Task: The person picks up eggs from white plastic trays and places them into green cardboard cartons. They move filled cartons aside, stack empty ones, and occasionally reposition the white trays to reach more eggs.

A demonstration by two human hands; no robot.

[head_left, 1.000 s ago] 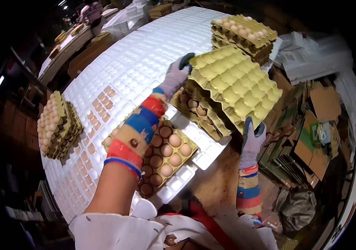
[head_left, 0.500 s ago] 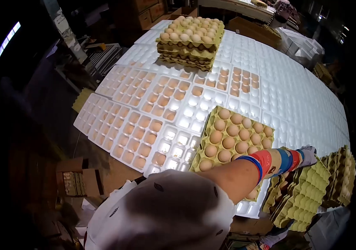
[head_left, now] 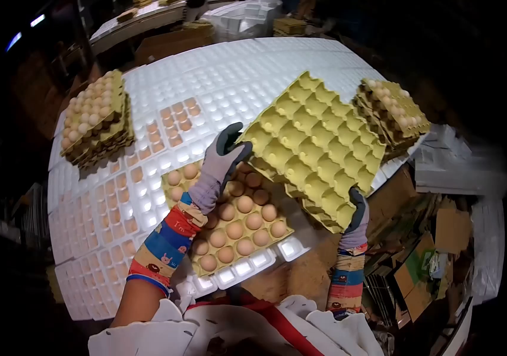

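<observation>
A yellow moulded-pulp egg tray [head_left: 316, 142] is held up at a tilt over the table, its cups showing no eggs on the visible face. My left hand [head_left: 225, 155], in a grey glove with dark fingertips, grips its left corner, thumb and fingers apart around the edge. My right hand [head_left: 357, 216], gloved the same way, is closed on its lower right corner. Below my left hand, a full tray of brown eggs [head_left: 234, 230] rests on white plastic egg packs [head_left: 243, 267]. My left forearm partly covers that tray.
White packs [head_left: 230, 98] cover the table, several on the left filled with eggs [head_left: 111, 202]. A stack of egg-filled trays [head_left: 96, 115] stands at left, another stack [head_left: 393, 110] at far right. Cardboard scraps [head_left: 420, 267] and white foam boxes [head_left: 449, 160] lie to the right.
My view has swung right. One arm was reaching across to the trays at right; now both hands hold a pulp tray raised beside the full egg tray.
</observation>
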